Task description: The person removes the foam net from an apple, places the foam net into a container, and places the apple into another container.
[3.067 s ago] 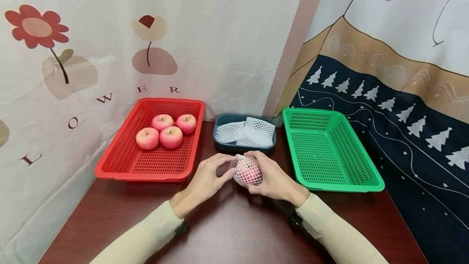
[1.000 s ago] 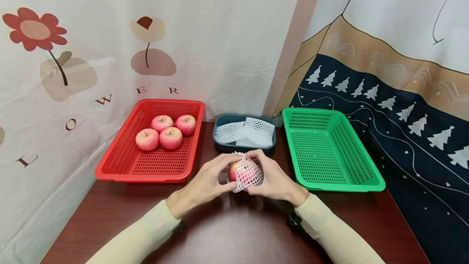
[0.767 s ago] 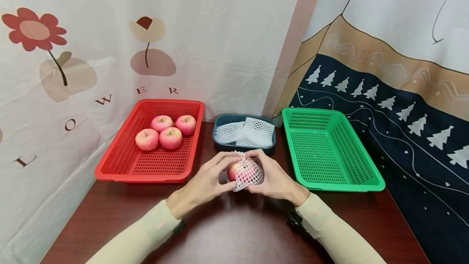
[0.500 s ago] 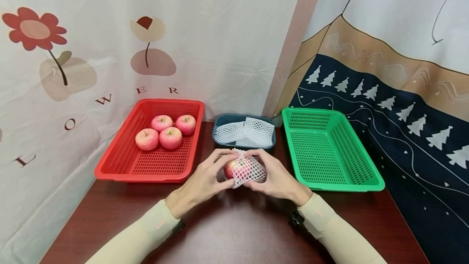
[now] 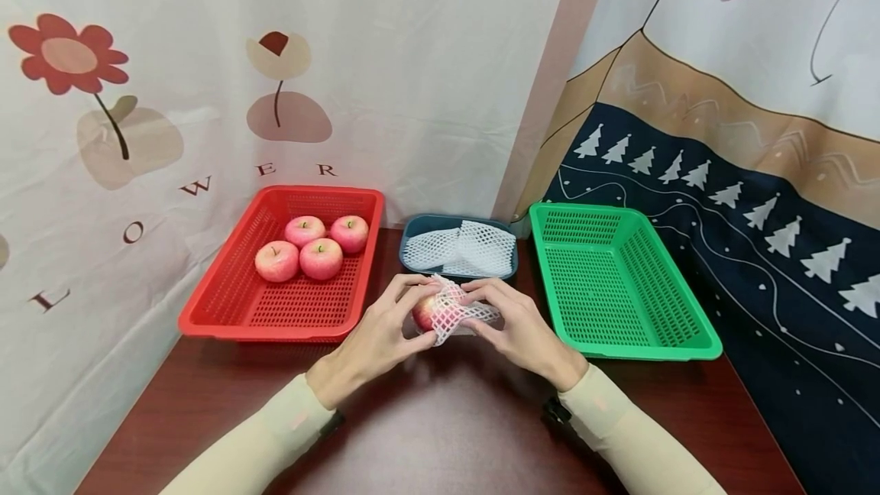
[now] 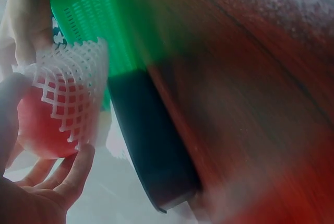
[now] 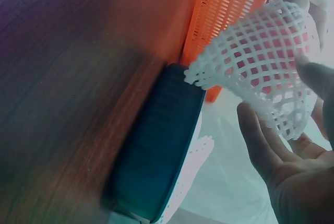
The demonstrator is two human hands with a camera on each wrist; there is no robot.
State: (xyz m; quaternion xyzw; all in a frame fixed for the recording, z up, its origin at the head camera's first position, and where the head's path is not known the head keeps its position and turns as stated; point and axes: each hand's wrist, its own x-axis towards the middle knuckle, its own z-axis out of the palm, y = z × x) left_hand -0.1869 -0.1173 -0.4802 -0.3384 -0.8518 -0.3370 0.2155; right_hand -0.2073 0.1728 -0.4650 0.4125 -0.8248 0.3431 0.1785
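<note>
Just in front of the blue tray, a red apple (image 5: 422, 314) sits partly inside a white foam fruit net (image 5: 450, 310). My left hand (image 5: 374, 342) grips the apple from the left, thumb below and fingers above. In the left wrist view the apple's bare red side (image 6: 44, 130) faces that palm, while the net covers its other side. My right hand (image 5: 528, 333) pinches the net's right end, which narrows between thumb and fingers. The right wrist view shows the net (image 7: 261, 51) spread wide, with red showing through its mesh.
A red basket (image 5: 271, 331) at the left holds several apples (image 5: 321, 259). Behind the hands stands a dark blue tray (image 5: 406, 239) with white foam nets (image 5: 486, 247) in it. To the right is a green basket (image 5: 584, 292). Printed curtains (image 5: 412, 82) hang behind the brown table (image 5: 440, 434).
The net, earlier round most of the apple, has slid rightward, baring its left side. Its right end is now drawn narrow. The apple has shifted slightly left with my left hand.
</note>
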